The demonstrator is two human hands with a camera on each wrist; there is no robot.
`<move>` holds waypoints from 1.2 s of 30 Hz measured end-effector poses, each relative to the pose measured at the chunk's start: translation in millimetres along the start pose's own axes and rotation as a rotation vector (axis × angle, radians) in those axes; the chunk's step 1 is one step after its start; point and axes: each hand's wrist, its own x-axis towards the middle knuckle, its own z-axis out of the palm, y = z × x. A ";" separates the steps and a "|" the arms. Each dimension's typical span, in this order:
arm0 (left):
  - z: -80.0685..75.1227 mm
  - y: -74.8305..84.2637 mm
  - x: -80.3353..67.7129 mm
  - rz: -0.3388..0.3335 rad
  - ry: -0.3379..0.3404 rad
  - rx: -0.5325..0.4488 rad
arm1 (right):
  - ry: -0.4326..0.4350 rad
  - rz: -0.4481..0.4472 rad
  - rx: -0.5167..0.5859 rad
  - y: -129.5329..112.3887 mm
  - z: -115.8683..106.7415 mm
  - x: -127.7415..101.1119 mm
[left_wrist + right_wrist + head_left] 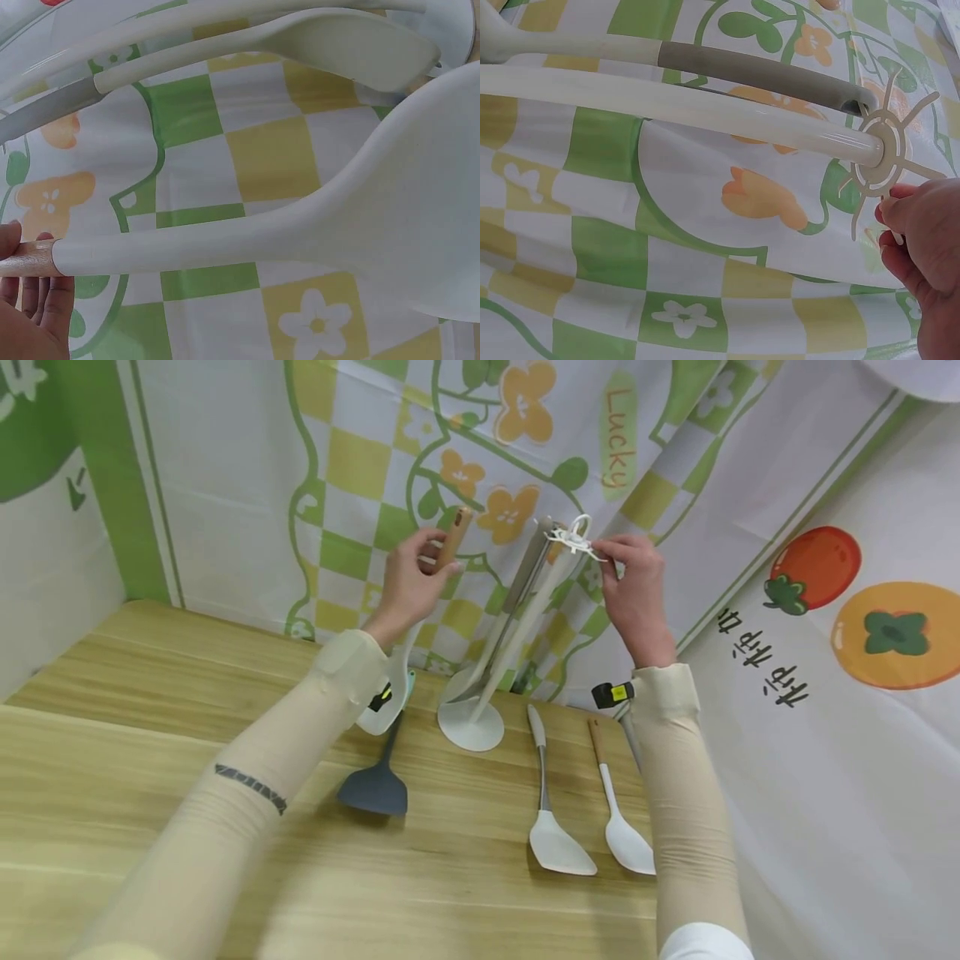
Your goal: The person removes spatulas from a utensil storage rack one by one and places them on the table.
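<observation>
From the head view, my left hand grips a wooden-handled white spoon raised beside the utensil stand; my right hand pinches the stand's hook ring. Three utensils lie on the counter.

Left wrist: fingers curl around the wooden handle.

Right wrist: fingers clamp one ring spoke.

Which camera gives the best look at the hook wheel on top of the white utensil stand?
The right wrist view: the hook wheel fills the frame, prongs distinct, the right hand pinching one. The head view shows it small. The left wrist view misses it.
</observation>
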 end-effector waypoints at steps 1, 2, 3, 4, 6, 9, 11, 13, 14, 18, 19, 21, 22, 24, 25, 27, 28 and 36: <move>-1.0 -0.3 -0.5 -0.002 -0.001 0.001 | -0.001 0.006 0.000 0.5 0.3 0.1; -2.0 -0.6 -1.0 -0.004 -0.001 0.003 | 0.000 0.013 0.001 0.6 0.5 0.2; -2.9 -1.4 -1.2 -0.009 -0.002 0.007 | 0.001 0.017 0.004 0.8 0.7 0.2; -3.8 -1.9 -1.5 -0.013 -0.001 0.011 | 0.003 0.020 0.008 1.0 0.9 0.2; -5.7 -2.8 -2.0 -0.017 0.004 0.023 | 0.006 0.020 0.021 1.2 1.4 0.0; -7.5 -4.1 -1.9 -0.025 0.011 0.050 | 0.013 0.014 0.031 1.0 1.0 0.1; -8.9 -4.9 -2.2 -0.026 0.017 0.064 | 0.007 0.025 0.030 1.1 0.9 0.5; -10.1 -5.7 -2.6 -0.026 0.019 0.072 | 0.003 0.033 0.025 1.5 0.9 0.8; -10.7 -6.0 -2.9 -0.024 0.020 0.073 | -0.001 0.037 0.020 1.8 0.9 1.0; -13.2 -6.8 -4.7 -0.029 0.014 0.081 | -0.016 0.056 0.022 2.5 1.3 1.4; -13.6 -7.2 -5.0 -0.033 0.012 0.085 | -0.025 0.063 0.021 2.5 1.3 1.4; -14.6 -7.6 -5.3 -0.042 0.011 0.092 | -0.044 0.074 0.026 2.5 1.0 1.2; -14.9 -7.8 -5.6 -0.044 0.012 0.093 | -0.053 0.079 0.029 2.7 1.0 1.1; -15.3 -8.3 -5.5 -0.048 0.014 0.097 | -0.066 0.076 0.035 2.8 0.7 0.9; -15.4 -8.6 -5.3 -0.046 0.016 0.101 | -0.071 0.078 0.041 2.9 0.4 0.9; -15.6 -9.0 -5.0 -0.044 0.017 0.104 | -0.073 0.073 0.049 2.8 -0.1 1.0; -15.7 -9.2 -5.0 -0.042 0.016 0.107 | -0.074 0.068 0.047 2.9 -0.4 1.3; -17.9 -11.4 -7.1 -0.061 0.000 0.109 | -0.057 0.064 0.020 4.2 -1.7 1.1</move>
